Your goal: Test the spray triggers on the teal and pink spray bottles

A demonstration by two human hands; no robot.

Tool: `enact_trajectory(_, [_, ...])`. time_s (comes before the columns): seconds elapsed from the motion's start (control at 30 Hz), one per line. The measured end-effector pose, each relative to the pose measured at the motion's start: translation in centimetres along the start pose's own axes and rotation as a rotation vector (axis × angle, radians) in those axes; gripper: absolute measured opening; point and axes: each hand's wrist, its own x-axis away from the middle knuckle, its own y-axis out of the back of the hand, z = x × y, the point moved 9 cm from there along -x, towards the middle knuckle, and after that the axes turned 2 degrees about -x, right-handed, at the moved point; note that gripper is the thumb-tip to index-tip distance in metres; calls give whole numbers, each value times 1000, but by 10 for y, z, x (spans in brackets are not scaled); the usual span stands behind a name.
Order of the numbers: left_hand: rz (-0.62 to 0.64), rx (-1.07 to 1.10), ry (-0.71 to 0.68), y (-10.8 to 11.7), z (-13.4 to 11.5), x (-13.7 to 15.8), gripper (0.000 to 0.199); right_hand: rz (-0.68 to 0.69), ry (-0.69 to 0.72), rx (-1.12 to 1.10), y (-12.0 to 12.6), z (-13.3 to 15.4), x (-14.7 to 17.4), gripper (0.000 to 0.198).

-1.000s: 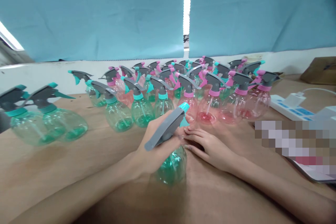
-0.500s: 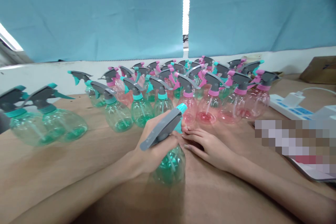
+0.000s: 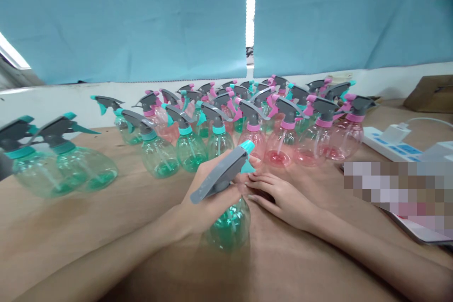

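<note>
Left hand [image 3: 208, 207] is gripping 1 clear green plastic spray bottle [image 3: 229, 231], round-bodied, by its neck: fist mostly closed, thumb crossing the near side, fingers wrapping the far side. Its grey plastic spray head [image 3: 222, 174] is lying over the hand, the turquoise nozzle [image 3: 248, 145] pointing right and toward the worktop's far edge. Fingers are reaching beside the turquoise plastic trigger [image 3: 247, 167]; can't tell if they're pulling it. For a good hold, my read: thumb and fingers should be opposing evenly under the head, force should be going into the neck, not the thin-looking walls, and the base should be sitting level. Right fingertips should be clearing the trigger's travel. Bottle body is sitting just below the left hand, on the near part of the brown worktop [image 3: 290, 264], about midway between left and right edges. Right hand [image 3: 286, 200] is resting just right of it, fingers loosely spread, apparently holding nothing; can't tell if it's touching the left. Green and pink plastic spray bottles [image 3: 279, 151] are standing beyond, toward the far edge.
</note>
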Motion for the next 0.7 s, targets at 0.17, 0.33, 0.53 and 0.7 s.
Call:
enact_trajectory(0.17, [-3,26,15,-1,4,1,11,12,-4,10,0,0,0,32])
enact_trajectory(0.33, [21,47,-18,-2,1,1,15,17,-9,19,-1,1,0,33])
enact_trajectory(0.53, [21,51,-44,-2,-2,1,27,16,-12,9,-1,0,0,33])
enact_trajectory(0.7, [14,60,-34,-2,-2,1,29,28,-15,26,-2,-1,0,32])
